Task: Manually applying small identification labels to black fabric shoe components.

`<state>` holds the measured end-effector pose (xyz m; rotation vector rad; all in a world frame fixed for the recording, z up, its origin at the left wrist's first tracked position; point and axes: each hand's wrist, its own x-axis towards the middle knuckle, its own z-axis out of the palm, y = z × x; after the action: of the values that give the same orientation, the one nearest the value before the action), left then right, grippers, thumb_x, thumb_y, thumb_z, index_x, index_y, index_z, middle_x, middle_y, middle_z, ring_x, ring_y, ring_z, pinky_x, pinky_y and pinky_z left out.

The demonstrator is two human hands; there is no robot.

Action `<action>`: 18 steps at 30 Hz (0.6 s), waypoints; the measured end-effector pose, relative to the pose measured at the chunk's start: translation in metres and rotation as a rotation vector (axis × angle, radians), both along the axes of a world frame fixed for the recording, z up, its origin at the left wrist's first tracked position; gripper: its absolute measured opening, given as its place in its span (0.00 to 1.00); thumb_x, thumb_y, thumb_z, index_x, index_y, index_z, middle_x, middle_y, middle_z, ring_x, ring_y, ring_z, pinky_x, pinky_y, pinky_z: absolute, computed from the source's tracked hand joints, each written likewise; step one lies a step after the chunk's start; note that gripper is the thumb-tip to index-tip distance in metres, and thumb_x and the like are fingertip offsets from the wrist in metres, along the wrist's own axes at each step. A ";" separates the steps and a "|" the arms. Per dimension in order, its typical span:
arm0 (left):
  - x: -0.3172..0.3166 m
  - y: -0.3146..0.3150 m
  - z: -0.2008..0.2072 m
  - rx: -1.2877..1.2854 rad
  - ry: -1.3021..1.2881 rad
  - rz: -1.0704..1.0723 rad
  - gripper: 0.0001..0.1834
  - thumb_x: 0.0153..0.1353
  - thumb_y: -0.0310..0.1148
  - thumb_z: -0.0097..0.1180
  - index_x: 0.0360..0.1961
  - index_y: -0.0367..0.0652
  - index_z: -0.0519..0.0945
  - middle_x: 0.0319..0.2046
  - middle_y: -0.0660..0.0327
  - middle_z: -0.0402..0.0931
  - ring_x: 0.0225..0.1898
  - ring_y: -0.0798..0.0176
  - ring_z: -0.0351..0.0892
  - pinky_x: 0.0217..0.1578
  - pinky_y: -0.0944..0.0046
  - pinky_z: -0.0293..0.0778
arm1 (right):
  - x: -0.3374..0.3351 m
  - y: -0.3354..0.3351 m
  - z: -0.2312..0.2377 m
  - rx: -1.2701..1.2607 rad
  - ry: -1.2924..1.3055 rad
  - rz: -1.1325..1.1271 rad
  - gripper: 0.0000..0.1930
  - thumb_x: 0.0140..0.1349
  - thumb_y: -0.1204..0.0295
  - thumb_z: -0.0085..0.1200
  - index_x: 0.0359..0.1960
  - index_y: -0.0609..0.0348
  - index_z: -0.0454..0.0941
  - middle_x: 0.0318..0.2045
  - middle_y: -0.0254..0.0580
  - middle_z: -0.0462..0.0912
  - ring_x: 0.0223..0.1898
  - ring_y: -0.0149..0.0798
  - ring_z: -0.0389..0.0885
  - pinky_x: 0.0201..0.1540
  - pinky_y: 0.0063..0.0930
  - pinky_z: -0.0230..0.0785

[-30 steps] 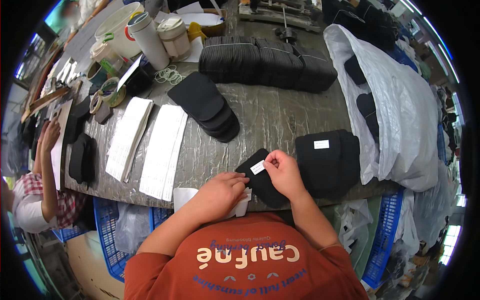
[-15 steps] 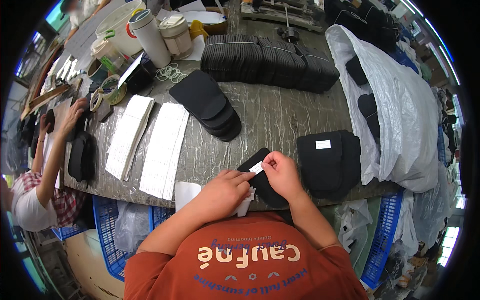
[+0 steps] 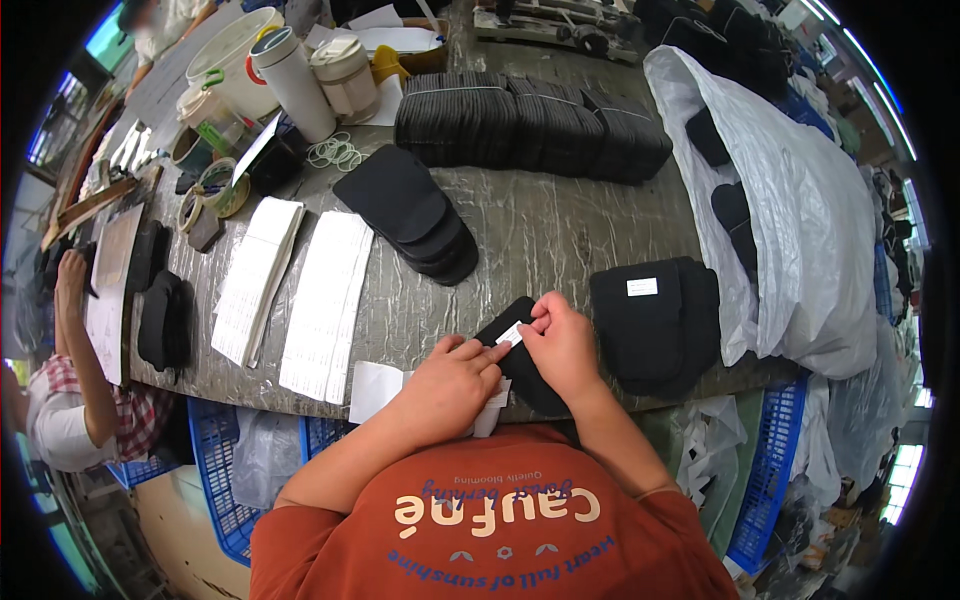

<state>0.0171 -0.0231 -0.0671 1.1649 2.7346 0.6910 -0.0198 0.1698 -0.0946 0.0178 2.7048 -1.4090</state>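
Observation:
Between my hands a small white label point(image 3: 511, 334) lies on a black fabric pad point(image 3: 536, 388) near the table's front edge. My right hand point(image 3: 562, 345) pinches the label's upper right end between thumb and fingers. From the left, my left hand point(image 3: 452, 382) reaches in, its index fingertip at the label's lower end and its other fingers curled. White label paper point(image 3: 376, 388) sticks out on both sides of this hand and seems gripped under it; its middle is hidden. To the right is a stack of black pads point(image 3: 640, 335), the top one bearing a white label point(image 3: 642, 287).
Two stacks of printed white sheets point(image 3: 325, 305) lie left, beside fanned black pads point(image 3: 415, 215). Bundled pads point(image 3: 530, 125) stand behind. A white plastic sack point(image 3: 810, 220) bounds the right. Cups and a tumbler point(image 3: 295, 85) are far left. A co-worker's arm point(image 3: 85, 370) shows at the left edge.
My hands stay almost in place at the label, with the right fingers slightly shifted. The co-worker's hand at the left has moved away from the table's edge. The view has shifted slightly.

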 end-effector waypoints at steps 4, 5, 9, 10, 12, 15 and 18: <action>0.002 -0.005 0.002 0.053 -0.046 0.016 0.08 0.57 0.30 0.58 0.31 0.34 0.77 0.59 0.52 0.75 0.52 0.49 0.74 0.56 0.50 0.68 | 0.000 0.000 -0.006 0.244 0.295 -0.036 0.11 0.53 0.74 0.64 0.34 0.60 0.74 0.27 0.44 0.79 0.34 0.47 0.78 0.39 0.38 0.71; 0.002 -0.007 0.002 0.115 -0.103 0.026 0.09 0.56 0.30 0.59 0.31 0.34 0.77 0.59 0.51 0.74 0.54 0.48 0.73 0.56 0.49 0.68 | 0.000 0.002 -0.008 0.186 0.278 -0.053 0.10 0.54 0.74 0.64 0.34 0.60 0.74 0.29 0.45 0.78 0.37 0.50 0.78 0.42 0.42 0.71; 0.003 -0.013 -0.004 0.241 -0.182 0.039 0.08 0.56 0.27 0.60 0.31 0.32 0.75 0.60 0.49 0.73 0.61 0.43 0.69 0.59 0.49 0.69 | 0.000 0.004 -0.014 0.213 0.382 0.003 0.09 0.57 0.73 0.62 0.34 0.59 0.73 0.29 0.48 0.79 0.37 0.56 0.78 0.39 0.45 0.71; 0.004 -0.015 -0.006 0.241 -0.181 0.037 0.08 0.56 0.27 0.60 0.31 0.32 0.75 0.60 0.49 0.73 0.61 0.43 0.69 0.59 0.49 0.69 | 0.000 0.005 -0.012 0.139 0.314 -0.044 0.08 0.59 0.74 0.60 0.34 0.59 0.72 0.28 0.50 0.78 0.34 0.57 0.78 0.36 0.46 0.71; 0.004 -0.015 -0.007 0.273 -0.230 0.039 0.07 0.59 0.26 0.58 0.30 0.32 0.74 0.61 0.48 0.71 0.64 0.42 0.66 0.60 0.49 0.69 | 0.000 0.008 -0.012 0.069 0.248 -0.097 0.08 0.60 0.75 0.58 0.34 0.59 0.70 0.27 0.52 0.78 0.31 0.58 0.78 0.33 0.46 0.70; 0.004 -0.016 -0.008 0.312 -0.309 0.100 0.07 0.60 0.25 0.57 0.29 0.32 0.74 0.60 0.46 0.72 0.64 0.42 0.66 0.59 0.49 0.69 | -0.005 0.017 -0.009 -0.044 0.472 -0.198 0.07 0.63 0.79 0.54 0.33 0.60 0.66 0.20 0.45 0.69 0.20 0.40 0.69 0.25 0.32 0.65; 0.002 -0.013 -0.004 0.390 -0.366 0.174 0.07 0.62 0.26 0.56 0.29 0.32 0.74 0.56 0.45 0.76 0.61 0.42 0.70 0.57 0.50 0.71 | -0.008 0.046 0.029 0.083 0.600 -0.281 0.07 0.62 0.79 0.56 0.32 0.60 0.68 0.21 0.49 0.72 0.20 0.49 0.74 0.25 0.36 0.67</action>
<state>0.0187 -0.0358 -0.0713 0.7554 2.4693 1.3577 -0.0275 0.2160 -0.0658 -0.0242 3.3598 -1.5773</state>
